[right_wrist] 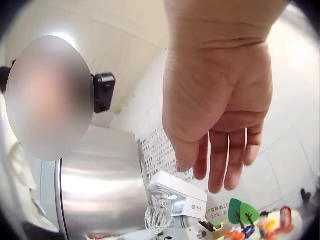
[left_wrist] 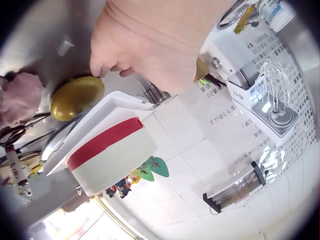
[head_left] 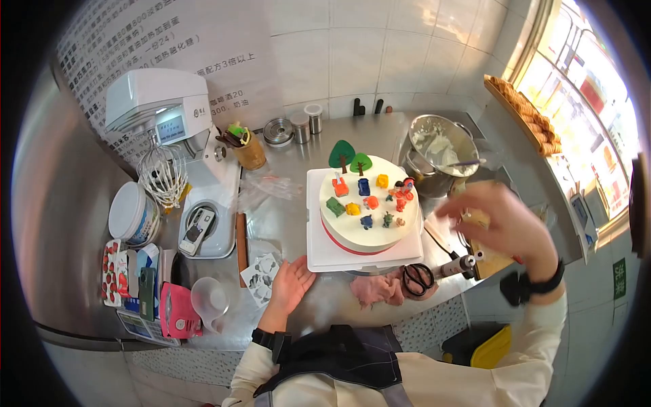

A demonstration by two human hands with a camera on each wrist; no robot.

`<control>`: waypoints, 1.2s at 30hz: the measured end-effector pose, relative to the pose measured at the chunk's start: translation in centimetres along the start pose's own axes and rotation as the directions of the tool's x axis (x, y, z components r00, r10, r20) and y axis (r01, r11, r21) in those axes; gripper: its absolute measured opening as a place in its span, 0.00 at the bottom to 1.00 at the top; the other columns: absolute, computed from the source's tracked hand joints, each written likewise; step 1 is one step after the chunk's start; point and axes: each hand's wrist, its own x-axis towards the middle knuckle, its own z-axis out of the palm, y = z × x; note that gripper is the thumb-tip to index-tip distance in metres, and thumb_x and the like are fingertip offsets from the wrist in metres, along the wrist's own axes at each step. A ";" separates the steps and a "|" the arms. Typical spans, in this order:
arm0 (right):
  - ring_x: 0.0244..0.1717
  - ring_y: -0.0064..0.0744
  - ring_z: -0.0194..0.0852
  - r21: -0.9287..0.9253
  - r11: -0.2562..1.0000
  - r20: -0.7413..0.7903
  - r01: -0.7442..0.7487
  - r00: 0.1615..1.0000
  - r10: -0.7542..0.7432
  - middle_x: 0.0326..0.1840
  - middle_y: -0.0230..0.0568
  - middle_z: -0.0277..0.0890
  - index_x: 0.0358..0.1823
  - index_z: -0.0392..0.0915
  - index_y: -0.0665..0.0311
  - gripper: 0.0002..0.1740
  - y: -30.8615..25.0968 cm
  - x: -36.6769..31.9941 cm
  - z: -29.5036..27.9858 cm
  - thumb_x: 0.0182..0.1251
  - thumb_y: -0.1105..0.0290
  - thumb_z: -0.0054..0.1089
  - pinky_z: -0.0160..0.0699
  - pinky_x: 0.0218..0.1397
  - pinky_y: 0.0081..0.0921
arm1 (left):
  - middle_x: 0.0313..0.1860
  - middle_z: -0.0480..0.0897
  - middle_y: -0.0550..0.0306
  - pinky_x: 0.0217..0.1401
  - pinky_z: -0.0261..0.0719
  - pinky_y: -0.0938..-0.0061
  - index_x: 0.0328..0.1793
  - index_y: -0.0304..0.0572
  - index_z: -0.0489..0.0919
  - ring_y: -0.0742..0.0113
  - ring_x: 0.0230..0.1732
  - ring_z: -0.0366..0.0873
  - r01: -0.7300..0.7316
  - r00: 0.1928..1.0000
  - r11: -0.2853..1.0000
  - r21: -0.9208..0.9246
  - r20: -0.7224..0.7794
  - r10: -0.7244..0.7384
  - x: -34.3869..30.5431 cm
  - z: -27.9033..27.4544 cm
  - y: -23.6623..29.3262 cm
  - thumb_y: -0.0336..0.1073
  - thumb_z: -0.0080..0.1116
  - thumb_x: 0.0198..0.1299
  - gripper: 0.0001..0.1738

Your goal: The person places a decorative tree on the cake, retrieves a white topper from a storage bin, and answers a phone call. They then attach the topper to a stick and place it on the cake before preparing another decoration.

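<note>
A round white cake [head_left: 366,234] with a red band round its base stands on a white square board [head_left: 315,251]. Small coloured figures and two green trees [head_left: 342,154] decorate its top. The left hand [head_left: 291,286] lies palm up beside the board's lower left corner, fingers relaxed, holding nothing. In the left wrist view the same hand [left_wrist: 145,45] is near the board, above a gold rounded object [left_wrist: 77,98]. Raised to the right of the cake, the right hand [head_left: 505,220] holds nothing; the right wrist view shows its fingers [right_wrist: 218,165] extended and slightly spread.
A white mixer [head_left: 159,102] with a whisk stands at the back left. Behind the cake's right side is a metal pot [head_left: 441,146] with cream. Scissors [head_left: 418,279] and a pink cloth [head_left: 380,290] lie at the front. A silicone mould [head_left: 260,278] lies left of the left hand.
</note>
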 end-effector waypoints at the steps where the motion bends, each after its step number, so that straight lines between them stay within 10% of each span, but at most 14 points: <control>1: 0.38 0.38 0.77 0.031 0.998 0.035 -0.053 0.998 0.052 0.37 0.40 0.79 0.43 0.77 0.63 0.14 -0.5 -2.2 0.9 0.52 0.77 0.61 0.74 0.42 0.29 | 0.66 0.61 0.45 0.70 0.54 0.62 0.66 0.30 0.56 0.56 0.67 0.59 0.012 1.000 1.000 0.013 -0.001 -0.012 -0.3 0.0 -0.3 0.54 0.35 0.66 0.34; 6: 0.41 0.28 0.77 0.521 0.738 0.410 -0.429 0.884 0.225 0.42 0.38 0.79 0.51 0.74 0.63 0.17 1.2 -12.0 9.3 0.60 0.68 0.58 0.75 0.45 0.25 | 0.67 0.59 0.38 0.73 0.50 0.58 0.63 0.31 0.61 0.48 0.70 0.53 0.133 0.977 0.988 -0.082 0.179 -0.116 -1.2 0.4 -3.0 0.59 0.36 0.64 0.36; 15: 0.43 0.25 0.74 0.743 0.302 0.427 -0.597 0.770 0.474 0.45 0.37 0.78 0.55 0.69 0.63 0.19 2.7 -19.7 22.1 0.66 0.62 0.52 0.73 0.45 0.22 | 0.64 0.63 0.43 0.72 0.51 0.56 0.63 0.38 0.61 0.50 0.68 0.58 0.027 0.942 0.995 0.094 0.330 -0.056 1.0 2.3 -4.7 0.42 0.39 0.66 0.23; 21: 0.39 0.21 0.73 0.821 0.248 0.304 -0.515 0.761 0.573 0.42 0.37 0.77 0.53 0.70 0.67 0.17 2.8 -19.2 24.3 0.68 0.65 0.49 0.72 0.44 0.20 | 0.66 0.61 0.46 0.71 0.57 0.56 0.68 0.42 0.49 0.53 0.63 0.65 0.033 0.973 0.960 0.277 0.212 -0.095 2.7 4.5 -6.2 0.28 0.33 0.68 0.23; 36: 0.37 0.21 0.72 0.797 0.239 0.302 -0.555 0.709 0.637 0.39 0.37 0.77 0.51 0.72 0.69 0.15 4.1 -18.4 25.6 0.68 0.67 0.49 0.72 0.42 0.19 | 0.62 0.66 0.45 0.67 0.63 0.57 0.65 0.37 0.54 0.54 0.60 0.69 -0.003 0.976 0.941 0.338 0.204 -0.070 4.0 3.7 -6.4 0.33 0.32 0.69 0.19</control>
